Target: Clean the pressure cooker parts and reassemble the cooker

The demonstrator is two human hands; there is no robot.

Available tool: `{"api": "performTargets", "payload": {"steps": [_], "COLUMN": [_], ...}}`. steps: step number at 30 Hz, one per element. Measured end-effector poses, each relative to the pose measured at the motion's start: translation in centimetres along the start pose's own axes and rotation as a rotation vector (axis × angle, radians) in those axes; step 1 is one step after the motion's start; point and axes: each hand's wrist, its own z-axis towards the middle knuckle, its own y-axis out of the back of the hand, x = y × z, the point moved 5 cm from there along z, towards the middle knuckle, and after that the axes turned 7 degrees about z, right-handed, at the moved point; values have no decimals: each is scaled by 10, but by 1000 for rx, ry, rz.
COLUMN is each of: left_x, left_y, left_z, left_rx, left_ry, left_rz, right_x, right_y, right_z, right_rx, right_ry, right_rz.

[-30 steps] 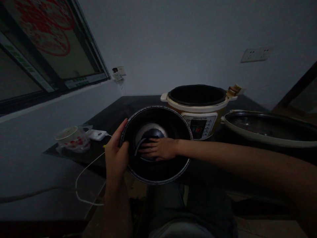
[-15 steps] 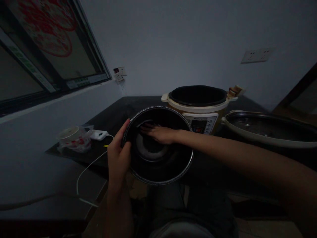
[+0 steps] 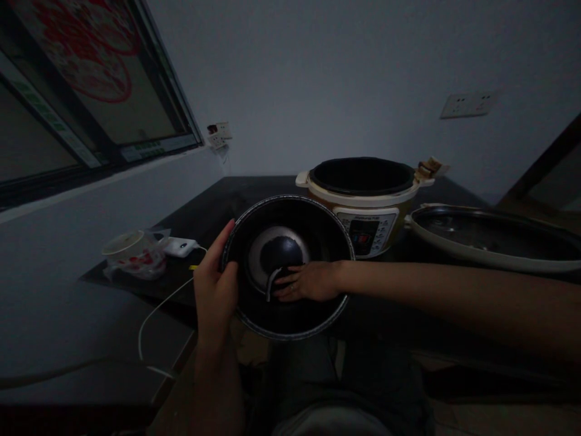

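A round black inner pot [image 3: 256, 318] with a pale rim is tilted so that its inside faces me. My left hand [image 3: 218, 275] grips its left edge, the thumb on the inner side and the fingers around the outside. My right hand [image 3: 313, 281] reaches into the pot from the right. Its fingers are stretched out and lie flat against the lower inside, near the shiny ring on the bottom. A pale curved line shows just beyond the fingertips; whether something dark lies under them I cannot make out.
Behind the pot stands an electric pressure cooker [image 3: 358, 200] with a control panel, its lid up at the right [image 3: 490, 254]. On the dark table's [image 3: 200, 206] left lie a bagged paper cup [image 3: 131, 254] and a white power strip [image 3: 179, 246] with a trailing cord.
My right hand has moved down and to the right inside the pot, uncovering more of the shiny bottom. My left hand keeps its hold, and the pot has hardly moved.
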Motion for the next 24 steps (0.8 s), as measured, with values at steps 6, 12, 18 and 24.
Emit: {"api": "performTargets", "payload": {"steps": [6, 12, 18, 24], "left_x": [-6, -7, -12, -14], "left_y": [-3, -4, -4, -3], "left_z": [-1, -4, -7, -9], "left_rx": [13, 15, 2, -18], "left_ry": [-13, 2, -13, -28], "left_rz": [-5, -23, 5, 44], "right_x": [-4, -10, -27, -43], "right_y": [-2, 25, 43, 23], "right_z": [-11, 5, 23, 9], "right_rx": [-27, -265, -588, -702], "right_ry": [-10, -113, -311, -706], "right_rz": [12, -24, 2, 235]}}
